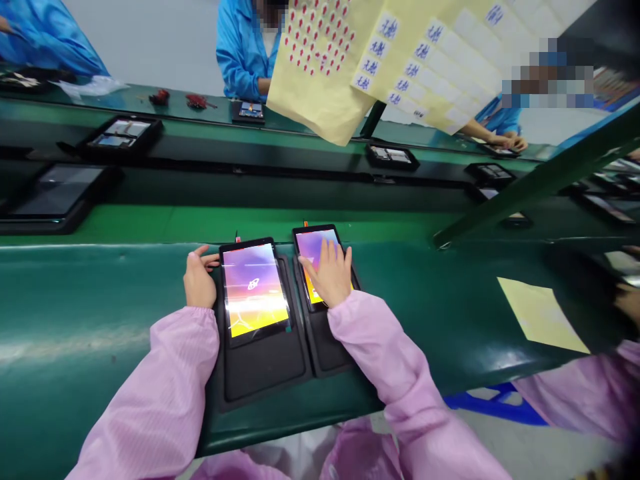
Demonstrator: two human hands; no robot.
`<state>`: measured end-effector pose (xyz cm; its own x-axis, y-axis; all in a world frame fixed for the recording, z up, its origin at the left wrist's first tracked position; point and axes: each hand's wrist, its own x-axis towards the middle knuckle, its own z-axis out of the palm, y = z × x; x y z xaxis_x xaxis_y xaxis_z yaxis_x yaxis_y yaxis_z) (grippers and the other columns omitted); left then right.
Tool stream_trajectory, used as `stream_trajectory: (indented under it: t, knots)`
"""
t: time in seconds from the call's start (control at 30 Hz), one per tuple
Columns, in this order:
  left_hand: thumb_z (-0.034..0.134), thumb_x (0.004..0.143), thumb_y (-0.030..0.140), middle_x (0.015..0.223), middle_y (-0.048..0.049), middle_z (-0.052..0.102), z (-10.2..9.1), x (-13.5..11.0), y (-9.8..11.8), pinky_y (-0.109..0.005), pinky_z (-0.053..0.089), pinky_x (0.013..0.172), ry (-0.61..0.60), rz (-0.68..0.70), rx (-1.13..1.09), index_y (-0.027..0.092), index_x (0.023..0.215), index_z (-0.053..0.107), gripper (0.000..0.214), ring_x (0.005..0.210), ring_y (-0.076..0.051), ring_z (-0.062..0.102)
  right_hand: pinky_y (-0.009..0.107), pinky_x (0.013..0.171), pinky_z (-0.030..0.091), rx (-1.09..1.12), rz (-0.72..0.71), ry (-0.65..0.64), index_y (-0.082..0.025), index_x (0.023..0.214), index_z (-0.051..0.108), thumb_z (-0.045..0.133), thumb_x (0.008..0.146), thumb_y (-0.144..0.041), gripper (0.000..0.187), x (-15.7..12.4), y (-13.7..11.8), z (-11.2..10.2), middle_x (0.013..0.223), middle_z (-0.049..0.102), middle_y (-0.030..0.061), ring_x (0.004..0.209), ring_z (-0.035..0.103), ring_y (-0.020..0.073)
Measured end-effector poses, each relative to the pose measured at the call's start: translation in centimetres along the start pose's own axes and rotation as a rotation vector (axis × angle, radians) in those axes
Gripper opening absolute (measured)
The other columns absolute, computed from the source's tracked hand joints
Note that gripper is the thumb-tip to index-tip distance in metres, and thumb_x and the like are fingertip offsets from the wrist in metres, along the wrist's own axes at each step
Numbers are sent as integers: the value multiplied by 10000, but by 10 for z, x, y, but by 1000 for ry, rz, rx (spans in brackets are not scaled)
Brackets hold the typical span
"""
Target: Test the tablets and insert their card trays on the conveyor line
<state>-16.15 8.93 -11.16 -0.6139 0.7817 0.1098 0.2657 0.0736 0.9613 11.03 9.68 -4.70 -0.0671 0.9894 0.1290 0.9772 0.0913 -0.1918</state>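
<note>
Two lit tablets lie side by side in black foam trays on the bench. The left tablet (255, 287) shows a purple-to-yellow screen with a white logo, and a small orange-tipped tab sticks up behind its top edge. My left hand (201, 279) is at that tablet's upper left edge, with fingers loosely bent and apart, reaching toward its side. My right hand (330, 272) lies spread over the screen of the right tablet (304, 252), hiding much of it. The left tray (265, 367) and right tray (330, 337) show bare black foam below the tablets.
Beyond the bench (125, 287) runs a dark conveyor (200, 167) carrying several devices in black trays. Yellow sticker sheets (320, 100) hang overhead. A green slanted post (500, 193) rises at right, near a yellow paper (543, 313). Co-workers sit across and at the right.
</note>
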Motion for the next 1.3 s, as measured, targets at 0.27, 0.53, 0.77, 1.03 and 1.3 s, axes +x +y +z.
stream_trajectory:
  t: [0.27, 0.53, 0.77, 1.03, 1.3]
  knots:
    - [120, 930, 608, 920, -104, 706, -1, 0, -3, -309, 441, 735, -11, 1, -8, 124, 1190, 568, 709, 780, -171, 618, 681, 1102, 51, 4, 68, -66, 43, 1429, 372, 179, 881, -734, 971, -24, -58, 9, 1490, 332, 293, 1389, 283, 465]
    - [138, 944, 583, 925, -95, 700, -2, -1, -1, -310, 456, 737, 6, 22, 23, 134, 1194, 532, 647, 785, -171, 625, 674, 1124, 13, 39, 83, -36, -74, 1430, 421, 178, 944, -643, 787, -26, -13, -3, 1514, 350, 202, 1415, 295, 370]
    - [220, 976, 491, 1081, -133, 657, -3, 0, -1, -329, 478, 792, 71, 83, 15, 131, 1188, 483, 494, 847, -166, 623, 683, 1118, 100, -49, -3, 92, 62, 1368, 455, 317, 884, -699, 913, -59, -35, 17, 1433, 409, 307, 1326, 398, 457]
    - [432, 930, 348, 1298, -173, 507, -13, -39, 49, -462, 381, 1014, 265, 551, 270, 109, 1298, 469, 440, 1185, -273, 494, 699, 1105, 115, -18, 64, 139, 9, 1382, 461, 305, 917, -652, 823, -63, -17, 10, 1444, 432, 249, 1347, 381, 437]
    - [532, 859, 459, 1352, -204, 494, 25, -110, 102, -523, 268, 1088, -371, 808, 693, 87, 1437, 279, 732, 1247, -341, 453, 581, 1173, 65, 234, -207, -89, -167, 1279, 596, 356, 953, -568, 570, -68, 6, -24, 1392, 542, 130, 1334, 439, 307]
